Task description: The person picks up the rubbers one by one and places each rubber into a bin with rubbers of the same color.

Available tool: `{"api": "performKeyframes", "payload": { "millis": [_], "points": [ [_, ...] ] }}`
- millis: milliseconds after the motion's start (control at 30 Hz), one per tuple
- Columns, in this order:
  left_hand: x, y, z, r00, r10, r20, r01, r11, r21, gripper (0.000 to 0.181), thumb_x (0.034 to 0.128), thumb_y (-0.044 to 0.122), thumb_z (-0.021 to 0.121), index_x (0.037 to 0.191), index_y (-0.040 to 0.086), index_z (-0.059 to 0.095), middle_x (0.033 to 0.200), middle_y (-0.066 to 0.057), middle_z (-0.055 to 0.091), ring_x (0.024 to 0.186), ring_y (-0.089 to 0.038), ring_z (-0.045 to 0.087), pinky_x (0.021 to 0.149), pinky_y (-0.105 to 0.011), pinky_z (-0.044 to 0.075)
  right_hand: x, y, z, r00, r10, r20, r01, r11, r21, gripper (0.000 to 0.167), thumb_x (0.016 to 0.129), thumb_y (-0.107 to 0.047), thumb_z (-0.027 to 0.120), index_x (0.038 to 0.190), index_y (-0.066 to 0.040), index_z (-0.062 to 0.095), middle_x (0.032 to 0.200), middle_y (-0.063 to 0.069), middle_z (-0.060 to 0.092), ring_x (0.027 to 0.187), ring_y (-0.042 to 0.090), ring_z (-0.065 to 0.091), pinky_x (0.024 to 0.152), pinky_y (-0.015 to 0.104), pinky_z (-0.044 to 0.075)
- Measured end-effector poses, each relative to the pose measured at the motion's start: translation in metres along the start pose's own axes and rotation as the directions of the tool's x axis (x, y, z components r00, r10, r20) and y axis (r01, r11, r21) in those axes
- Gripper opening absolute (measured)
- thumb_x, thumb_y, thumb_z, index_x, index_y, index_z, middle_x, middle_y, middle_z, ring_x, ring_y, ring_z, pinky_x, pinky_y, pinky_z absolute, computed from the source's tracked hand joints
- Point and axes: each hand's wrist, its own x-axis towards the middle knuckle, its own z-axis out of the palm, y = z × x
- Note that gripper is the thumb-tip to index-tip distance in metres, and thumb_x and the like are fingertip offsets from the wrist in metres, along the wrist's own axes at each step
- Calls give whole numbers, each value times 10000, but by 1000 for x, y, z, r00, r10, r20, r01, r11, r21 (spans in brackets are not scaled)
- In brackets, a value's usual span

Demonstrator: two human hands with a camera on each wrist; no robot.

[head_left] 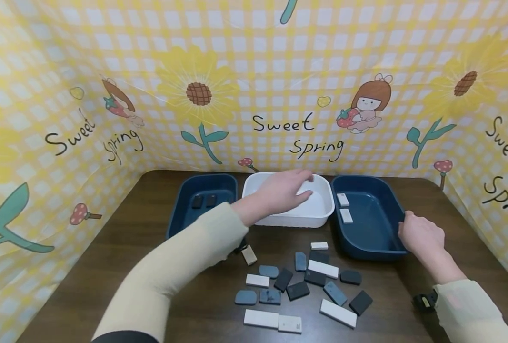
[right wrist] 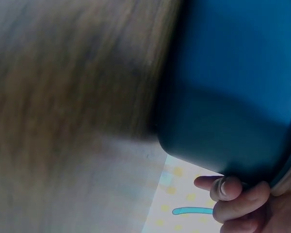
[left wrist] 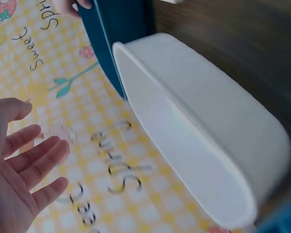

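My left hand [head_left: 283, 190] hovers over the white bin [head_left: 294, 221], its fingers spread and loosely bent with nothing in them. In the left wrist view the same hand [left wrist: 26, 170] is apart from the white bin [left wrist: 213, 111]. At the right, my right hand [head_left: 423, 233] grips the side rim of a dark blue bin [head_left: 367, 255]. Its curled fingers [right wrist: 240, 204] show against that bin's wall in the right wrist view. Two small white blocks [head_left: 346, 216] lie inside this blue bin along its left side.
Another dark blue bin [head_left: 172, 221] stands at the left with two small black blocks [head_left: 197, 201] in it. Several flat white, black and grey-blue blocks [head_left: 298, 290] lie scattered on the brown table [head_left: 211, 305] in front. A yellow checked cloth [head_left: 279, 57] hangs behind and at the sides.
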Motion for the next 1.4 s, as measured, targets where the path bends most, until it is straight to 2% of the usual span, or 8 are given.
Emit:
{"api": "performKeyframes", "payload": {
  "millis": [133, 233, 367, 533, 700, 800, 900, 1400],
  "points": [
    [-36, -15, -6, 998, -69, 13, 69, 997, 17, 346, 975, 331, 582, 1245, 115, 587, 1208, -34, 629, 1017, -140, 598, 875, -299, 481, -2, 3, -1, 1000, -6, -3, 6, 1000, 2, 364, 955, -131, 521, 1132, 180, 451, 846, 345, 568, 650, 404, 550, 558, 528, 466],
    [-63, -23, 0, 996, -87, -11, 87, 995, 43, 324, 964, 334, 601, 1210, 124, 607, 1147, -17, 655, 947, -123, 616, 827, -289, 502, -3, 6, -1, 1000, -13, -8, 13, 1000, 3, 372, 954, -128, 523, 1140, 186, 447, 857, 355, 568, 652, 412, 552, 562, 536, 466],
    [-93, -28, 18, 998, -44, -37, 47, 996, 71, 293, 950, 303, 628, 1170, 109, 626, 1071, -20, 674, 838, -121, 622, 757, -292, 517, -3, 10, -3, 1000, -8, -9, 8, 1000, -1, 386, 949, -127, 525, 1155, 188, 438, 904, 386, 563, 672, 438, 558, 580, 556, 466],
    [-117, -28, 38, 1000, 22, -7, -21, 989, 147, 292, 930, 296, 656, 1141, 95, 637, 1054, -25, 668, 887, -160, 628, 809, -351, 512, -2, 12, -3, 1000, -8, -11, 8, 1000, 1, 391, 949, -128, 530, 1150, 193, 433, 890, 382, 559, 648, 417, 550, 563, 537, 466],
    [-128, -30, 49, 993, -9, 118, -20, 970, 243, 347, 909, 334, 680, 1167, 107, 630, 1080, -40, 648, 993, -196, 600, 920, -401, 466, -1, 12, -2, 1000, -9, -1, 9, 1000, 3, 396, 950, -129, 532, 1148, 198, 429, 870, 372, 558, 636, 400, 545, 557, 525, 467],
    [-132, -33, 54, 976, -39, 216, -27, 956, 292, 395, 900, 365, 683, 1195, 109, 624, 1127, -60, 638, 1072, -224, 579, 1011, -460, 399, 0, 10, -2, 1000, -10, 0, 10, 1000, 1, 396, 951, -129, 530, 1150, 199, 430, 873, 372, 560, 639, 401, 547, 559, 525, 464],
    [-135, -36, 58, 959, -65, 276, -28, 947, 319, 428, 890, 396, 688, 1208, 116, 627, 1155, -68, 640, 1104, -240, 573, 1057, -508, 337, 1, 8, -3, 1000, -10, 4, 10, 1000, -2, 396, 954, -131, 528, 1152, 196, 429, 879, 373, 560, 649, 408, 549, 563, 527, 462],
    [-138, -42, 70, 942, -66, 329, -66, 924, 376, 383, 877, 403, 699, 1142, 131, 648, 1007, -35, 684, 957, -206, 629, 1094, -509, 268, 1, 1, 0, 1000, -2, 24, 2, 1000, 0, 407, 959, -133, 524, 1170, 201, 426, 896, 377, 558, 660, 409, 554, 578, 537, 467]
  ]
}}
